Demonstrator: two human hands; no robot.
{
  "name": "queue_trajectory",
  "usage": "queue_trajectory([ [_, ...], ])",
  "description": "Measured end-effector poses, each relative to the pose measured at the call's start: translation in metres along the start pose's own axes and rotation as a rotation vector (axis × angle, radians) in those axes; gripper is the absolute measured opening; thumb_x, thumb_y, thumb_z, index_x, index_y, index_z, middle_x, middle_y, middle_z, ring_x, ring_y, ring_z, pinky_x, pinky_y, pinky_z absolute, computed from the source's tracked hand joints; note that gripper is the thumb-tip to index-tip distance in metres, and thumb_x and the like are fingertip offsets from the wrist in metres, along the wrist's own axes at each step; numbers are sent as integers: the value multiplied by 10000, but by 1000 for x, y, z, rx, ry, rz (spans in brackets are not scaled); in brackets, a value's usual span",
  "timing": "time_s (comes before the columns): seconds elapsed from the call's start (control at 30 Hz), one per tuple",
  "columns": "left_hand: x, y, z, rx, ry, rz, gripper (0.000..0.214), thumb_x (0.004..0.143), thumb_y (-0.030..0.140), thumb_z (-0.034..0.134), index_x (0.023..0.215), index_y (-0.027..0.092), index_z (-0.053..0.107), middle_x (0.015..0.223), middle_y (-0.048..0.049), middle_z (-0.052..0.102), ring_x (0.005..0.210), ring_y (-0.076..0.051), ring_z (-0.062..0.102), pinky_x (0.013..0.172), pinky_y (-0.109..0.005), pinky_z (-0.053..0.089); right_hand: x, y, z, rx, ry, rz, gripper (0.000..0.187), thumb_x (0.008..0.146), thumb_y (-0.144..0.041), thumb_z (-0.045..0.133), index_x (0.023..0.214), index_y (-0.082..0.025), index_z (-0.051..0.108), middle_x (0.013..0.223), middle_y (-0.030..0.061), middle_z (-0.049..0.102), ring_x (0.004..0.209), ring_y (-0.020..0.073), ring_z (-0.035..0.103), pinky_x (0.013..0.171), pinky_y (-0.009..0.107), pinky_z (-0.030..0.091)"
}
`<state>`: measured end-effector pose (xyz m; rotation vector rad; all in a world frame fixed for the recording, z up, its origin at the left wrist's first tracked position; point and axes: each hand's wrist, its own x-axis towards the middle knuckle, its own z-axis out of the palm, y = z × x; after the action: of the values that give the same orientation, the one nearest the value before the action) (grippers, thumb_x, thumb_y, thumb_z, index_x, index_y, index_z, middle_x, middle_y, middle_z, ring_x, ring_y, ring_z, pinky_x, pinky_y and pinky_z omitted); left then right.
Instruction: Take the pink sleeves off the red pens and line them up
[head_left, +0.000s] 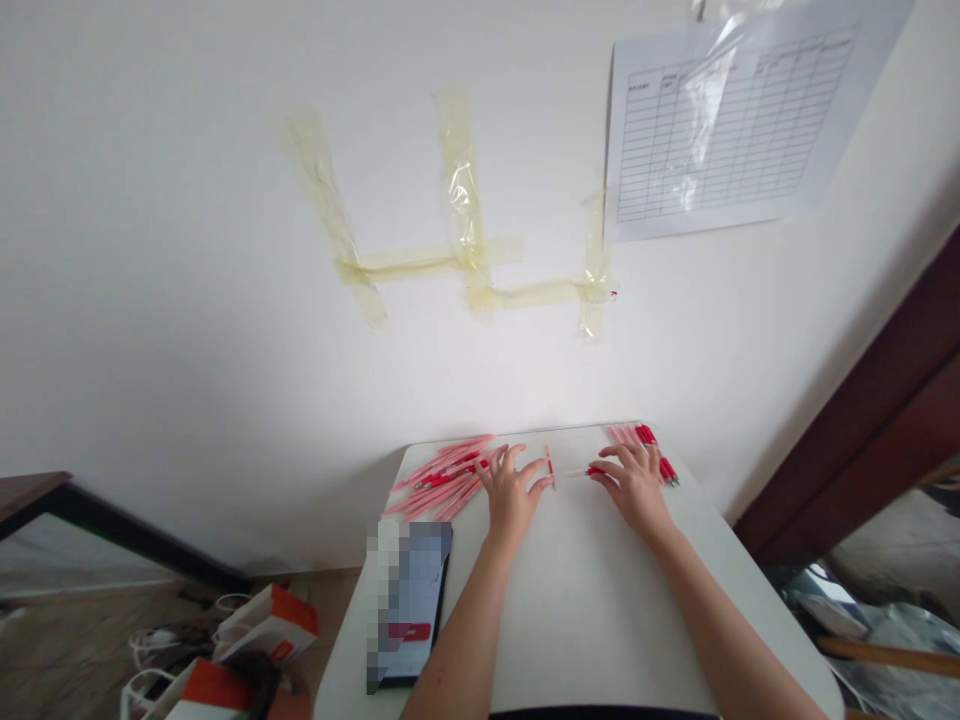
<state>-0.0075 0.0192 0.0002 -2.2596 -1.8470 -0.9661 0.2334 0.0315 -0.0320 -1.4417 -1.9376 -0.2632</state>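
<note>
My left hand (514,490) rests at the far side of a white table (585,600), fingers spread, with a thin red-tipped pen refill (550,466) pinched at its fingertips. Just left of it lies a heap of pink and red pen parts (442,478). My right hand (636,483) lies on the table to the right, its fingertips on another thin piece with a red end (592,471). Behind that hand sits a row of red-capped pens (652,447).
A tablet (416,600) lies at the table's left edge. White-and-orange boxes and cables (247,650) lie on the floor at left. The wall carries yellowed tape strips (465,240) and a printed grid sheet (735,120). Dark wood trim (877,420) runs at right.
</note>
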Motion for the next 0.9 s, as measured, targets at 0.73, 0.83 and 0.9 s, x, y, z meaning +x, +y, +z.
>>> queue_trajectory([
  [0.73,-3,12,1,-76,-18,-70,107,875,349,688,853,361,793,1389,5,605,1393,-324,385,1174,-764,30,-2,11,16,255,96,141,493,907,-681,501,1051,-278,747,1072,104,694,1094,325,564,972,539,430],
  [0.83,-3,12,2,-66,-27,-80,113,879,352,683,850,363,791,1386,6,607,1394,-328,384,1166,-776,33,-1,11,14,270,94,151,497,916,-679,485,1004,-270,753,1050,103,699,1023,311,572,953,533,433],
  [0.9,-3,13,2,-52,-42,-74,94,865,358,700,848,372,792,1388,8,606,1396,-336,383,1160,-787,19,0,11,13,282,101,151,491,917,-673,490,985,-265,754,1042,99,701,999,304,570,950,530,433],
])
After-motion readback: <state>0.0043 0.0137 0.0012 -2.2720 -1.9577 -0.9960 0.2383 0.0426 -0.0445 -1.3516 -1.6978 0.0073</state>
